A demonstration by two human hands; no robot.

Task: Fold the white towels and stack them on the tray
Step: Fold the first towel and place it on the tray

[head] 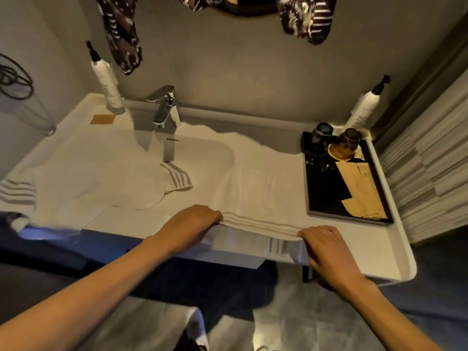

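White towel (255,183) spread on counter (379,249), near edge pinched by left hand (188,228) & right hand (329,252), black tray (310,198) at right w/ cups.

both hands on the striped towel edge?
Touching. Head view: left hand and right hand each pinch the near striped edge of the white towel.

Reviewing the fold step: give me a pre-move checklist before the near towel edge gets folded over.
1. Left hand on the near hem of the white towel: ok.
2. Right hand on the same hem: ok.
3. Towel spread flat: not ok, far edge wavy.
4. Second towel clear of the fold: cannot tell.
5. Tray free for stacking: not ok, glasses and paper packets on it.
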